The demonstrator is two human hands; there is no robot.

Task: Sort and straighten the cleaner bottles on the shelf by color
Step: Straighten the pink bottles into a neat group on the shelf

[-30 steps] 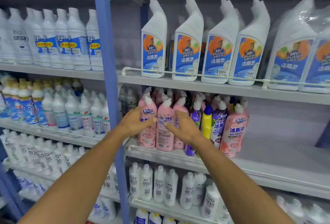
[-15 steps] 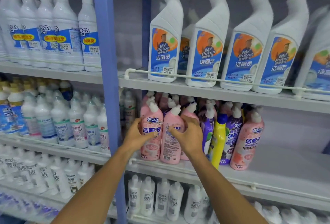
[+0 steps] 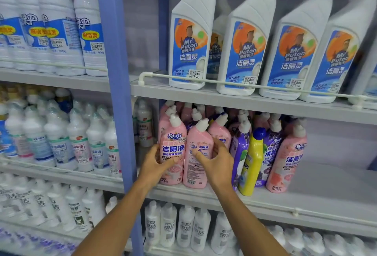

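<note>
Your left hand (image 3: 155,166) clasps the first pink bottle (image 3: 174,151), your right hand (image 3: 219,164) the second pink bottle (image 3: 195,174); the stray pink bottle (image 3: 285,166) stands upright past the yellow bottle (image 3: 253,159), nearer your right

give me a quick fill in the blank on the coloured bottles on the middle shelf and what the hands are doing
1. The left hand grips the leftmost front bottle, which is ____.
2. The right hand grips the neighbouring pink bottle, whose cap is ____.
3. The yellow bottle stands between two ____ bottles.
4. The yellow bottle's cap is ____.

Missing words: pink; white; purple; blue
</note>
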